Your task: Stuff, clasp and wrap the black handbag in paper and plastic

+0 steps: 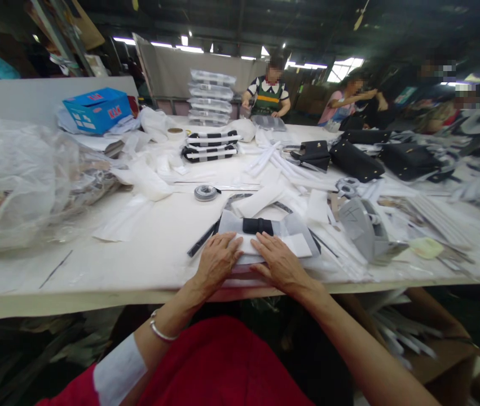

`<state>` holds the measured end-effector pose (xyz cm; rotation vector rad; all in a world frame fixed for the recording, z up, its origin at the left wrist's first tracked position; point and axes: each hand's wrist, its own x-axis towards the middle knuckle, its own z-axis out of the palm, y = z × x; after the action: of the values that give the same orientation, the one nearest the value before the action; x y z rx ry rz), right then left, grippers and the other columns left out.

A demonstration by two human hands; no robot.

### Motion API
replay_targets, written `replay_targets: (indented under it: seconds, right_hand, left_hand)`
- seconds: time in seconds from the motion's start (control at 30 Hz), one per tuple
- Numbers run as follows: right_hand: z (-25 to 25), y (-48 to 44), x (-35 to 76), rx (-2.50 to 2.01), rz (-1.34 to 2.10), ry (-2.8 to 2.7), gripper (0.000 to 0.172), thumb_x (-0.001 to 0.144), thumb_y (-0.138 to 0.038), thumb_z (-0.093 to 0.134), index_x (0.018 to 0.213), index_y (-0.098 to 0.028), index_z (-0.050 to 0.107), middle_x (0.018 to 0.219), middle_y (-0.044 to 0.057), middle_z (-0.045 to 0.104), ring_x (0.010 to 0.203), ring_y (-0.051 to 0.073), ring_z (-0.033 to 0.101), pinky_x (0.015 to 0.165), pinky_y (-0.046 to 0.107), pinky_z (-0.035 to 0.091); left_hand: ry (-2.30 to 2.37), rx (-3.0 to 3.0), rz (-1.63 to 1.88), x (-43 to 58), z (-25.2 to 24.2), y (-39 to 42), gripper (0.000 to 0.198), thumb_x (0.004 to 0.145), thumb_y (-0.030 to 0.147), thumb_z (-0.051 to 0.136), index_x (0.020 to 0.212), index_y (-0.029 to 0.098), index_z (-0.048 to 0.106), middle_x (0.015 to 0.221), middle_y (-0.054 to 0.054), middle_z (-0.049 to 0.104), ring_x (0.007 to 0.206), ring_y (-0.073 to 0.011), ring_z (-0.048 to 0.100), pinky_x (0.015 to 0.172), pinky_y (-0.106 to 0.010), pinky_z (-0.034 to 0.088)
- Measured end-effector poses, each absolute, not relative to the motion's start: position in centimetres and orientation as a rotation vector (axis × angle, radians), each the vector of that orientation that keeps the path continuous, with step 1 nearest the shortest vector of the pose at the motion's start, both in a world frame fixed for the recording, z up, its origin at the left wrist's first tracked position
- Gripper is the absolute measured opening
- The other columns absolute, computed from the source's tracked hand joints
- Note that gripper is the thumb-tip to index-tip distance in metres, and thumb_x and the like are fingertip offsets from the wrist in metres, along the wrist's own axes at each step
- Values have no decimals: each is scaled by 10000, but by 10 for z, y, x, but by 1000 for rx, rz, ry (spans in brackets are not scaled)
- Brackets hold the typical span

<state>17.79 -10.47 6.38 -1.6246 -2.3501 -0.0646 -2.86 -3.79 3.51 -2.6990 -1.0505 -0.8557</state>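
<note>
My left hand point(218, 260) lies flat, fingers stretched out, on a white paper wrap point(299, 244) at the table's front edge. My right hand point(280, 262) presses flat on the same wrap, fingers together and pointing left. Just beyond the fingertips a black strap-like piece point(258, 226) sticks out of the white and grey paper. A thin black strip point(203, 239) runs out to the left under the wrap. Neither hand grips anything.
A tape roll point(205, 193) lies beyond the wrap. Clear plastic bags point(15, 175) pile at the left, a blue box point(97, 109) behind them. Black handbags point(356, 162) and loose white paper fill the right. Wrapped black-and-white bundles point(211, 146) stack mid-table. Other people sit at the far side.
</note>
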Motion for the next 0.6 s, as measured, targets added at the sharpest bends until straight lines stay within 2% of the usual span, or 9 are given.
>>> replay_targets:
  seconds: [0.13, 0.23, 0.33, 0.43, 0.5, 0.6]
  right_hand:
    - [62, -105, 179, -1622, 22, -2284, 620, 849, -373, 694, 1388, -127, 511, 1463, 180, 494, 1367, 337, 450, 1121, 534, 393]
    - [62, -103, 181, -1617, 72, -2216, 568, 872, -358, 665, 1378, -139, 527, 1447, 163, 517, 1360, 317, 465, 1130, 526, 388]
    - [62, -101, 183, -1619, 141, -2142, 504, 889, -336, 638, 1349, -144, 564, 1419, 158, 546, 1336, 292, 498, 1130, 497, 399]
    - [64, -100, 185, -1611, 245, -2086, 535, 852, -375, 681, 1333, -160, 588, 1417, 154, 548, 1336, 295, 499, 1130, 491, 403]
    - [67, -100, 188, -1604, 337, -2029, 539, 852, -405, 674, 1336, -183, 588, 1434, 140, 533, 1344, 292, 491, 1135, 497, 395]
    - [70, -98, 192, -1600, 474, -1901, 507, 889, -416, 611, 1350, -207, 577, 1423, 116, 549, 1325, 271, 514, 1134, 489, 397]
  left_hand:
    - [-1014, -2694, -1126, -36, 44, -47, 479, 985, 423, 473, 1370, 143, 412, 1414, -190, 494, 1265, -269, 519, 1025, -441, 468]
    - [-884, -2635, -1242, -40, 50, -58, 334, 966, 346, 539, 1253, 178, 512, 1362, -159, 529, 1262, -269, 505, 1030, -435, 452]
    - [-766, -2631, -1221, -40, 54, -64, 117, 952, 204, 552, 1057, 205, 605, 1127, -78, 649, 1122, -239, 572, 970, -397, 446]
    - [-813, -2669, -1161, -38, 57, -64, 102, 962, 174, 528, 935, 205, 621, 931, -27, 673, 964, -208, 601, 867, -361, 436]
    - [-855, -2655, -1189, -36, 59, -61, 114, 964, 169, 528, 905, 202, 620, 918, -19, 679, 970, -207, 599, 863, -357, 427]
    - [-866, -2604, -1233, -37, 64, -57, 103, 953, 151, 547, 943, 208, 632, 996, -12, 701, 1100, -226, 577, 937, -372, 406]
